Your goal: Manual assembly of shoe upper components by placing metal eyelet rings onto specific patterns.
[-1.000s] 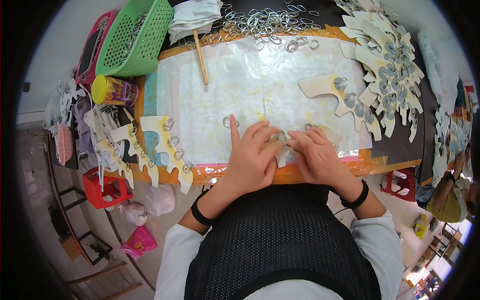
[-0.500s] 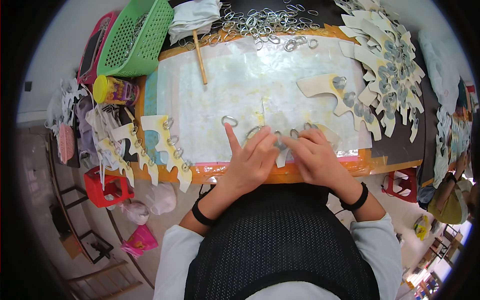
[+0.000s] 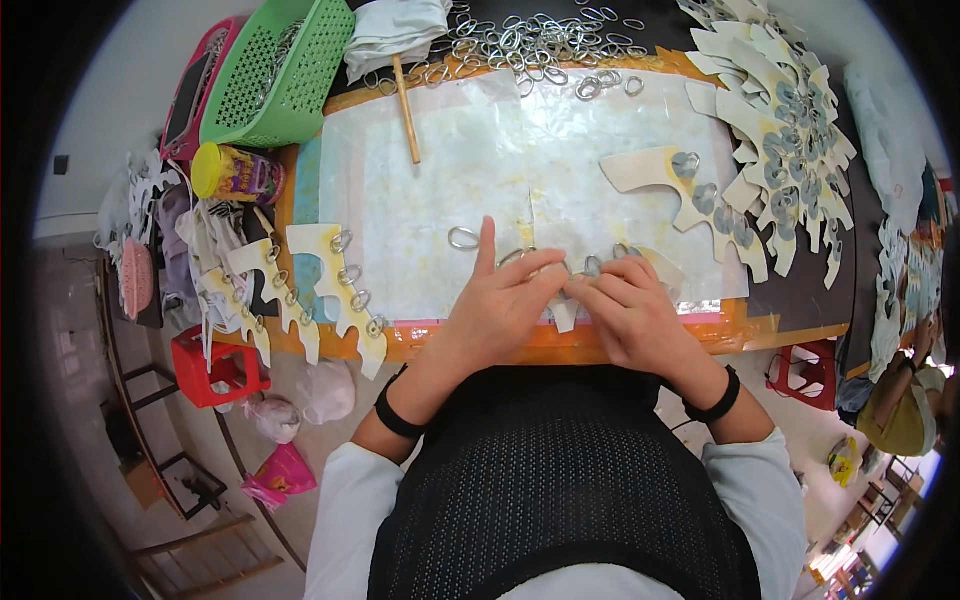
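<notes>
At the near edge of the table both hands work on one cream cut-out piece (image 3: 566,316) with metal rings along it; most of it is hidden under my fingers. My left hand (image 3: 500,310) pinches at its middle, thumb and fingers together, while one finger points up and away. Close beside, my right hand (image 3: 632,308) has its fingers bent over the right part of the same piece, the fingertips nearly meeting those of the left. A loose oval metal ring (image 3: 463,229) lies on the white sheet (image 3: 430,180), just left of that raised finger.
Finished-looking ringed pieces lie at left (image 3: 340,280) and right (image 3: 690,195), with a large stack (image 3: 790,130) at far right. Loose rings (image 3: 540,45) are heaped at the back. A wooden stick (image 3: 405,110) with white cloth, a green basket (image 3: 300,100) and a yellow-lidded jar (image 3: 207,172) stand left.
The raised finger of my left hand has come off the loose ring, which stays on the sheet. Both hands remain at the cream piece, their fingertips shifting slightly.
</notes>
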`<action>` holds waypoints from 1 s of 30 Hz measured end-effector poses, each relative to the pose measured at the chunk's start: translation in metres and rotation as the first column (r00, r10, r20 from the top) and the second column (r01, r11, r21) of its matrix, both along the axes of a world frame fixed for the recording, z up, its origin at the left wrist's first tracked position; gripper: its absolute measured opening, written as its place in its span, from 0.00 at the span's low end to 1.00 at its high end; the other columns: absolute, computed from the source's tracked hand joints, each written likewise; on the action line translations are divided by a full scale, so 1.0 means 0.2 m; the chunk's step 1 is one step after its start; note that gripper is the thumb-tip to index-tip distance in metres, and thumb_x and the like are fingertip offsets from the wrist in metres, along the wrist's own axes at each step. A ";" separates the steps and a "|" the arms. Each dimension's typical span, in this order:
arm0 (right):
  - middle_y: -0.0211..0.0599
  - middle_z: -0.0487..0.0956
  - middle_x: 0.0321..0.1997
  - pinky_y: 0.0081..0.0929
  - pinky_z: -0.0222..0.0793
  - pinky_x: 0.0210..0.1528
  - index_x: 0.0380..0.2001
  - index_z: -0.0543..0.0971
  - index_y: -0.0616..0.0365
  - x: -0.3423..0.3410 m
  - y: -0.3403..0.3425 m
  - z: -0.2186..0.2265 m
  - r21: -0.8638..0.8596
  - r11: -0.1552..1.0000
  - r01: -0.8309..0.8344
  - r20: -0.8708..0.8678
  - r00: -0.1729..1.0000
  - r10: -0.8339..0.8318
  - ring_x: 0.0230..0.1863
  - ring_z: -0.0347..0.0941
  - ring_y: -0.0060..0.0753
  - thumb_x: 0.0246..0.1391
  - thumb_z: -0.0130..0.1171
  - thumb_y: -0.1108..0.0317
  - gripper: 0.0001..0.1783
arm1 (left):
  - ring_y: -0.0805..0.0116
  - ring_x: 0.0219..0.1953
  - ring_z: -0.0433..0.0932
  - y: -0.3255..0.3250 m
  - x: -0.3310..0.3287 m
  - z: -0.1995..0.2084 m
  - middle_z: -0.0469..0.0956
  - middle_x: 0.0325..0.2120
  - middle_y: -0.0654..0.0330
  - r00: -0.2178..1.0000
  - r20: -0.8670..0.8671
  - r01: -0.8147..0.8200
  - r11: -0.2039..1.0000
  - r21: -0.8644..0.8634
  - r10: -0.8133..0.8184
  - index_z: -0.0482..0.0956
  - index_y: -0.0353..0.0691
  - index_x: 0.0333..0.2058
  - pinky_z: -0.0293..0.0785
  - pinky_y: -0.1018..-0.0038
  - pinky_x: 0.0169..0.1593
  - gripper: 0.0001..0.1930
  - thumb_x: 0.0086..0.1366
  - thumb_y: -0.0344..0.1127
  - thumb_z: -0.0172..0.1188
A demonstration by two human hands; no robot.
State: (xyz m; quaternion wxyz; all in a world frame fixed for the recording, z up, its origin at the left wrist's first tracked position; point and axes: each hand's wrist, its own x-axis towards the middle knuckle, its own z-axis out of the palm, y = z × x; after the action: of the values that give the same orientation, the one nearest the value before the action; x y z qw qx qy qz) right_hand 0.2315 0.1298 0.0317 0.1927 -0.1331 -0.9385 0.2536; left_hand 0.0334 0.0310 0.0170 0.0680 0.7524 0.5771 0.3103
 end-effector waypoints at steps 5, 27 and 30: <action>0.38 0.73 0.36 0.39 0.63 0.50 0.49 0.76 0.61 -0.05 -0.02 -0.01 -0.071 0.992 0.107 -0.025 0.994 -0.109 0.42 0.69 0.42 0.39 0.58 0.77 0.27 | 0.64 0.50 0.79 -0.06 0.04 -0.01 0.80 0.34 0.63 0.995 0.053 -0.091 0.994 0.063 0.087 0.72 0.34 0.41 0.38 0.43 0.70 0.12 0.58 0.24 0.61; 0.35 0.74 0.41 0.40 0.62 0.55 0.42 0.76 0.59 0.01 -0.04 0.00 0.097 0.995 0.028 0.021 0.999 -0.030 0.44 0.70 0.40 0.43 0.64 0.68 0.19 | 0.56 0.60 0.69 -0.11 0.08 0.07 0.80 0.38 0.71 0.991 -0.055 -0.127 0.988 -0.088 0.123 0.83 0.48 0.41 0.21 0.31 0.65 0.16 0.50 0.33 0.64; 0.35 0.74 0.42 0.40 0.64 0.54 0.38 0.76 0.58 0.00 -0.05 -0.01 0.170 0.985 0.042 0.015 0.999 -0.045 0.45 0.70 0.40 0.43 0.65 0.67 0.17 | 0.57 0.61 0.68 -0.13 0.08 0.03 0.79 0.41 0.71 0.988 -0.119 -0.107 0.992 -0.066 0.099 0.83 0.49 0.41 0.20 0.32 0.65 0.17 0.50 0.34 0.64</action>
State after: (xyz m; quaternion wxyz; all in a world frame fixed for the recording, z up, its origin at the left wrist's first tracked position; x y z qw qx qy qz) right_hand 0.2305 0.1192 0.0306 0.1998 -0.1390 -0.9554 0.1671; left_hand 0.0490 0.0057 0.0234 0.0455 0.7352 0.6290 0.2486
